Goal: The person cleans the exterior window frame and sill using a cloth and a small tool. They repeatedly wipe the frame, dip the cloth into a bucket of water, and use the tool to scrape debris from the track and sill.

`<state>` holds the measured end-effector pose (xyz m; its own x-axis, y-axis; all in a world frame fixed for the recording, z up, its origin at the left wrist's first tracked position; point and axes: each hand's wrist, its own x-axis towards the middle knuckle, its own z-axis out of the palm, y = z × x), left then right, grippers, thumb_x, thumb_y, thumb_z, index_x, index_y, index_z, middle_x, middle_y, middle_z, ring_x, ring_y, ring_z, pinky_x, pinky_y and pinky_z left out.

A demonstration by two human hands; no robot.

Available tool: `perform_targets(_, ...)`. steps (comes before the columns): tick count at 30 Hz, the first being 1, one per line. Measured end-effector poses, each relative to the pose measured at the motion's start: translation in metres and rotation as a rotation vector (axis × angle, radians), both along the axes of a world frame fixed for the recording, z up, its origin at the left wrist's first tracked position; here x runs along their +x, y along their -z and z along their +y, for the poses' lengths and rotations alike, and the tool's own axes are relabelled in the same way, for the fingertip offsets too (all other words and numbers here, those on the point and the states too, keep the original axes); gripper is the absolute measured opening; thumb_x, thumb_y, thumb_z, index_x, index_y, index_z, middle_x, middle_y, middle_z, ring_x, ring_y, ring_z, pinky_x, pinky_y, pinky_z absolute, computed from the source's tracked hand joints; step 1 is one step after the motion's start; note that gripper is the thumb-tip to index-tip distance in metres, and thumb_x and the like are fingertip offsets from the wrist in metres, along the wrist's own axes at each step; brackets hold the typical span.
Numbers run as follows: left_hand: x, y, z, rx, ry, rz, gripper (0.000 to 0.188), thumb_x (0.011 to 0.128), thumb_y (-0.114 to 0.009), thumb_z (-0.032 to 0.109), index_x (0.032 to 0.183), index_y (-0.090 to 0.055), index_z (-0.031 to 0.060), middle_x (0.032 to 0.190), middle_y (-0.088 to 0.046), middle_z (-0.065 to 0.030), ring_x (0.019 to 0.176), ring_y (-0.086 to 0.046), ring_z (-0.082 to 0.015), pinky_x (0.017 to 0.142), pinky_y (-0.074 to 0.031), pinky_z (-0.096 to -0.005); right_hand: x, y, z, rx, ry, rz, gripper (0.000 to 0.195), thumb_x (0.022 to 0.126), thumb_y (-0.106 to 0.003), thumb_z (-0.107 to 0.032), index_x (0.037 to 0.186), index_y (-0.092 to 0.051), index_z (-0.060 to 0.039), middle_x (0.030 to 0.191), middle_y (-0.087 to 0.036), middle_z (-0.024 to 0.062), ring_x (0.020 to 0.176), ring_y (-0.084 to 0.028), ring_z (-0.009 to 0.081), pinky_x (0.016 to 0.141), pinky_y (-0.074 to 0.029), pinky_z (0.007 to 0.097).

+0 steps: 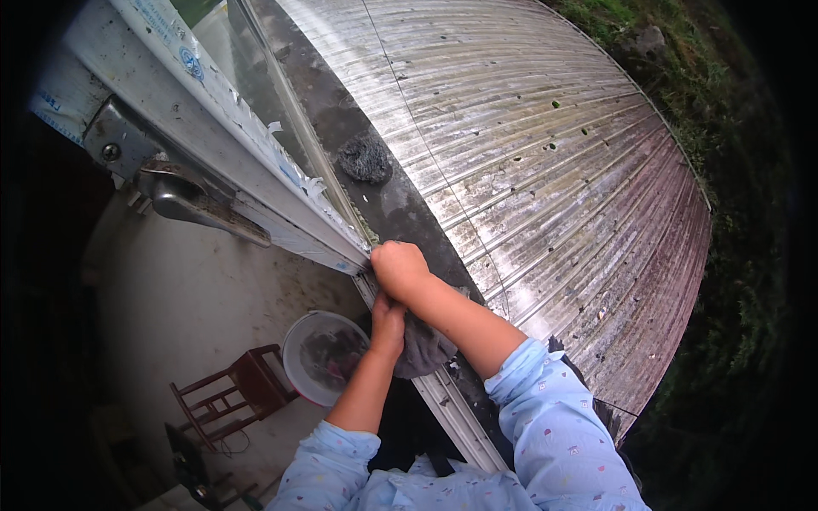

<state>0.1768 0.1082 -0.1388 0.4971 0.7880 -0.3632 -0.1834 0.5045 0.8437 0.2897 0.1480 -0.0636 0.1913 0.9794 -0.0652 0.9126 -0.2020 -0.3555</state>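
Note:
A wet grey cloth [425,348] hangs over the metal window track [457,409], under my forearms. My left hand [388,322] is closed at the upper end of this cloth, on the room side of the track. Just above it, my right hand [401,265] is curled against the lower edge of the white window frame [307,217]; its fingertips are hidden, and whether it holds part of the cloth I cannot tell. The frame carries torn protective film and a metal handle [204,207]. On the dark outer ledge [409,220] lies a steel wool scourer [364,158].
Inside, below the window, a white bucket [291,367] holds murky water, beside a brown wooden chair [255,380] on the pale floor [211,287]. Outside, a ribbed metal roof [543,179] slopes beyond the ledge, with grass [677,83] past its edge.

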Motion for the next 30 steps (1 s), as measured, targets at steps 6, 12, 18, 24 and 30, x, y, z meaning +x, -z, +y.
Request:
perform_targets(6,0.007,-0.017,-0.009,0.003,-0.103,-0.004,0.035,0.094,-0.051,0.012,0.128,-0.048,0.0040,0.125,-0.055,-0.0073,0.113,-0.052,-0.0158,0.096,-0.042,-0.0313,-0.017,0.037,-0.013,0.090,0.113,0.001,0.015,0.076,-0.061,-0.009,0.083,-0.068,0.0017,0.083,-0.069,0.0191,0.078,-0.070,0.0326,0.069,-0.057,0.0412)
perform_targets(12,-0.023,-0.016,0.011,-0.032,0.070,0.116,0.044,0.087,-0.060,0.002,0.129,-0.046,0.0017,0.118,-0.059,-0.0083,0.108,-0.056,-0.0158,0.094,-0.043,-0.0294,-0.013,0.002,-0.023,0.022,0.231,0.128,0.016,0.079,-0.057,-0.013,0.083,-0.062,0.0016,0.081,-0.068,0.0207,0.077,-0.068,0.0378,0.070,-0.056,0.0438)
perform_targets(18,-0.026,0.001,-0.008,0.132,0.141,0.306,0.032,0.091,-0.054,0.005,0.123,-0.052,0.0021,0.118,-0.061,-0.0084,0.109,-0.056,-0.0153,0.093,-0.044,-0.0287,-0.030,0.019,-0.017,-0.133,0.073,-0.157,0.028,0.080,-0.059,-0.012,0.099,-0.065,0.0071,0.085,-0.071,0.0182,0.078,-0.072,0.0259,0.065,-0.057,0.0374)
perform_targets(24,-0.040,0.036,-0.021,0.317,0.139,0.371,0.030,0.089,-0.055,0.016,0.115,-0.060,0.0012,0.108,-0.066,-0.0174,0.102,-0.063,-0.0262,0.083,-0.049,-0.0353,-0.047,0.042,-0.021,-0.175,0.041,-0.307,0.030,0.081,-0.060,-0.014,0.101,-0.067,0.0061,0.085,-0.072,0.0117,0.074,-0.071,0.0224,0.051,-0.054,0.0402)
perform_targets(30,-0.043,0.025,-0.031,0.498,0.273,0.544,0.033,0.086,-0.058,0.023,0.110,-0.061,0.0008,0.101,-0.067,-0.0237,0.100,-0.065,-0.0340,0.078,-0.050,-0.0394,-0.050,0.037,-0.035,-0.249,0.022,-0.313,0.035,0.081,-0.060,-0.014,0.104,-0.062,0.0133,0.083,-0.072,0.0129,0.074,-0.072,0.0230,0.052,-0.055,0.0375)
